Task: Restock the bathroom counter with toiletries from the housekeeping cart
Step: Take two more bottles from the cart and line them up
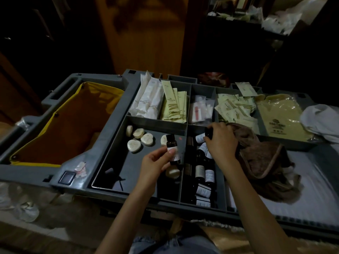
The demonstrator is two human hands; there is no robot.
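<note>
My left hand (156, 165) holds a small dark bottle (172, 146) with a white label upright above the soap compartment of the grey housekeeping cart (110, 136). My right hand (221, 140) reaches into the narrow bottle compartment and grips the cap of another dark bottle (208, 132). Several more dark labelled bottles (203, 176) lie in that compartment. Several round wrapped soaps (141, 139) lie in the compartment to the left.
White sachets (150, 99), pale yellow packets (174, 107) and small clear packets (200, 110) fill the rear compartments. A brown towel (262, 162) lies right of the bottles, yellow bags (280, 114) behind it. A yellow-lined laundry bag (64, 129) is at the left.
</note>
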